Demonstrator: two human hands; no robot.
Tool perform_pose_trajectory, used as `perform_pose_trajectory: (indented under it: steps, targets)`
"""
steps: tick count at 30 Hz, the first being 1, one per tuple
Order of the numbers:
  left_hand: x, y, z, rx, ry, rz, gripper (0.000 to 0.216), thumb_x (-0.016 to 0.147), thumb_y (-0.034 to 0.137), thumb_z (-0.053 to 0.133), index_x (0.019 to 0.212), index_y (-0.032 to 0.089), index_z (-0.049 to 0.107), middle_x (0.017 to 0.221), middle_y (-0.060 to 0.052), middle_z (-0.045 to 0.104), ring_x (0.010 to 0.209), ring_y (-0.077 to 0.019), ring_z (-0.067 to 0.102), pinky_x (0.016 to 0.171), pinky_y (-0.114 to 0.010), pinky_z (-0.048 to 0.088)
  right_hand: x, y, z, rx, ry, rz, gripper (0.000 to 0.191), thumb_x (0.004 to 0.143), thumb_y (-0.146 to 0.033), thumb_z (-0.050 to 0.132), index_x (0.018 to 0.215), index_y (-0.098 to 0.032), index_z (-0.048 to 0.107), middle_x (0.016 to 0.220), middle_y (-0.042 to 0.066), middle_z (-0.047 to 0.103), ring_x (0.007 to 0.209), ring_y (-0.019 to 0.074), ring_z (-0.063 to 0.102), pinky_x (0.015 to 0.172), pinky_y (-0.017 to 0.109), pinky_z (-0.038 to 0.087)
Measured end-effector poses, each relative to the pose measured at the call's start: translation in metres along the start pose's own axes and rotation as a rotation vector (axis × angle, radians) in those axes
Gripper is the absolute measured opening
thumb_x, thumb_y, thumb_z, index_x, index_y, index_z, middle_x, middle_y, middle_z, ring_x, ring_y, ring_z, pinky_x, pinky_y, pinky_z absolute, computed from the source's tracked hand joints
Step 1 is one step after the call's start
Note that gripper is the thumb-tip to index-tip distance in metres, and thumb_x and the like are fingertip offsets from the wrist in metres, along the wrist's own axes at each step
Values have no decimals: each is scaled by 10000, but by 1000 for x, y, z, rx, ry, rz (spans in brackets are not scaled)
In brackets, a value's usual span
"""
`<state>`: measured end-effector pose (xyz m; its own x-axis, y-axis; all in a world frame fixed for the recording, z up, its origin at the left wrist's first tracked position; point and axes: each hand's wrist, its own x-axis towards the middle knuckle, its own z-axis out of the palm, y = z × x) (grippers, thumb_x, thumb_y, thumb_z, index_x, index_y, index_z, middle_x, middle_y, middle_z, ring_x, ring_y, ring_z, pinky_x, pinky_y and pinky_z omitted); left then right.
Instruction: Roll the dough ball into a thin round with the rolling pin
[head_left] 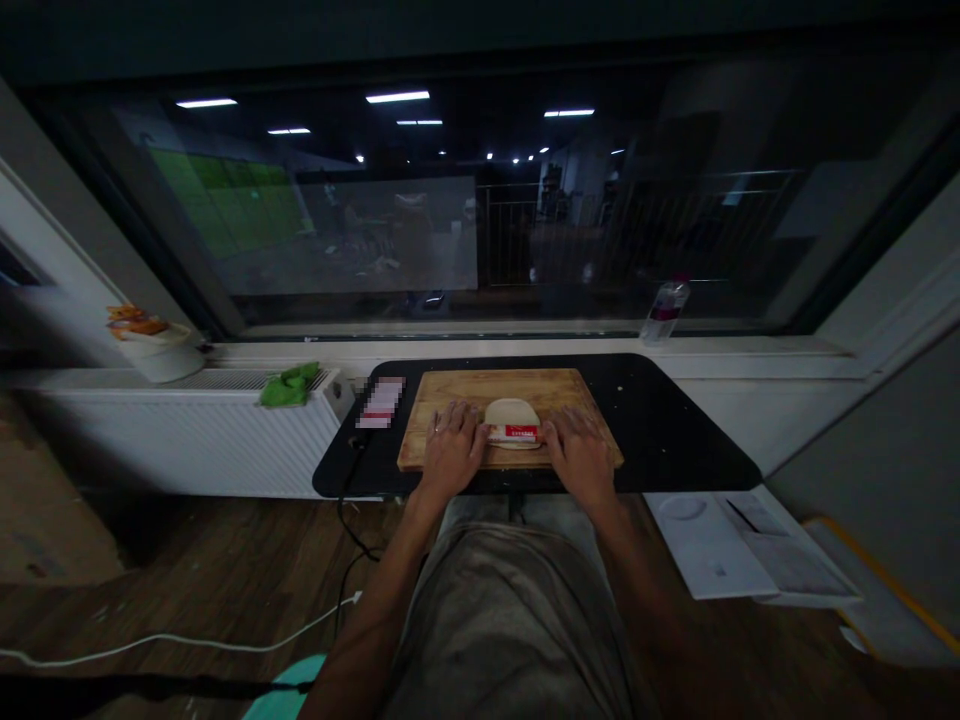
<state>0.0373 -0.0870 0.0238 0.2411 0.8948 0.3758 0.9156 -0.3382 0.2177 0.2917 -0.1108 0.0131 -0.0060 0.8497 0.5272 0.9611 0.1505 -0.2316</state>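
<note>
A wooden cutting board (517,388) lies on a small black table (675,430). On the board sits a pale round piece of dough (511,411), and a red and white rolling pin (514,433) lies across its near edge. My left hand (452,446) rests flat on the board at the pin's left end, fingers stretched out. At the pin's right end lies my right hand (577,448), likewise flat with fingers spread. Neither hand wraps around the pin.
A blurred card (380,402) lies on the table left of the board. A green cloth (291,385) lies on the white radiator, a white bowl (161,352) stands at far left, a bottle (664,310) on the sill. Papers (720,545) and a cable (180,640) lie on the floor.
</note>
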Motion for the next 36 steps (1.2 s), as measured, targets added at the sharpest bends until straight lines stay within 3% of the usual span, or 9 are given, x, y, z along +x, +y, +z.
perform_pose_trajectory:
  steps: [6,20,26,31,36]
  targets:
    - [-20,4,0,-19,28,-2,531,1221,410,424,1687,261,630,1835,-144,545,1781,-364,401,1478,-710,240,-20,-4,-5,39,50,-8,541,1210,-394,423,1559,-183,779,1638,183,732,1578,363,642,1357,566,483]
    - [-51,8,-6,-58,39,9,555,1233,417,398,1730,259,588,1829,-103,562,1789,-316,394,1508,-635,233,-53,-3,-9,80,100,-35,567,1196,-418,458,1649,-203,723,1650,158,726,1615,376,620,1382,629,457]
    - [-35,6,-5,-43,21,3,542,1235,431,405,1705,256,610,1846,-111,537,1789,-313,394,1508,-623,231,-35,0,-9,39,51,-54,568,1217,-390,381,1617,-215,744,1654,139,728,1623,352,613,1431,631,364]
    - [-6,5,-2,-5,16,-21,552,1236,397,391,1698,195,615,1840,-166,533,1789,-362,386,1492,-676,224,-5,6,-5,12,-18,-83,607,1240,-392,318,1575,-145,760,1646,176,729,1646,361,581,1444,626,313]
    - [27,1,-2,12,-47,-7,536,1237,392,388,1654,194,662,1785,-178,601,1769,-389,418,1473,-716,224,27,8,-5,-12,-139,-90,603,1260,-391,285,1534,-172,775,1618,158,754,1666,346,548,1442,628,280]
